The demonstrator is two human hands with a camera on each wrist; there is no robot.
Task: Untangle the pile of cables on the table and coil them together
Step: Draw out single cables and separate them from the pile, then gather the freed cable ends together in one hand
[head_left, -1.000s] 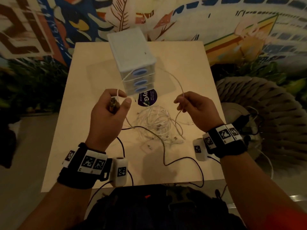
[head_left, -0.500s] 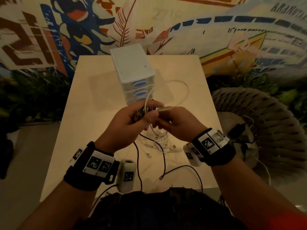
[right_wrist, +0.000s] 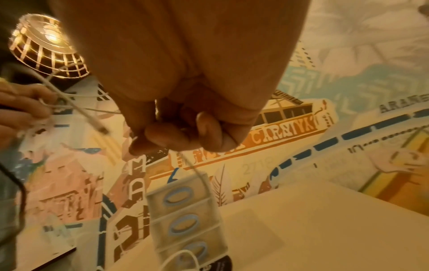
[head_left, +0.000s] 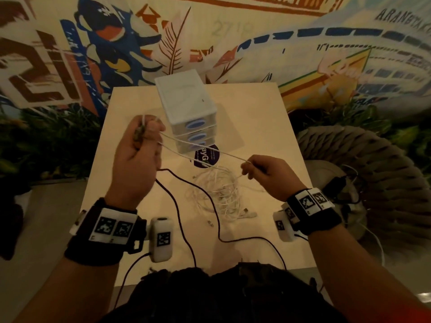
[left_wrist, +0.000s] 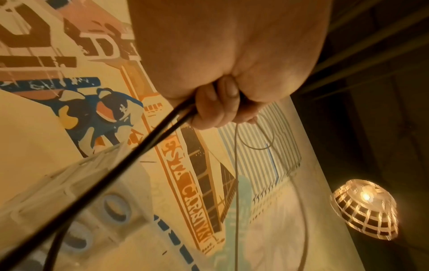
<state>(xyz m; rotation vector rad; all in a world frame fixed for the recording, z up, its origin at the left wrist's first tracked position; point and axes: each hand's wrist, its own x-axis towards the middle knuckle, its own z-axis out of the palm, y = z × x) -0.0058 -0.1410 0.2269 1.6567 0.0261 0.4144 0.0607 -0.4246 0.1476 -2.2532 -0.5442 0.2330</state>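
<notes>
We've one white cable (head_left: 200, 149) stretched between left hand (head_left: 137, 157) and right hand (head_left: 268, 177), fingers clamped on it, tangled pile (head_left: 219, 194) mid-tabletop (head_left: 268, 127) left, coiling barely begun.

I read this as a café or lounge rather than a home: a painted mural (head_left: 256, 38) fills the wall behind my small pale table (head_left: 268, 127), a woven rope chair (head_left: 363, 164) sits beside it, and a wicker pendant lamp (left_wrist: 364, 209) glows overhead

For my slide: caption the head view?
Left hand and right hand stretch a white cable above the tangled pile.
</notes>
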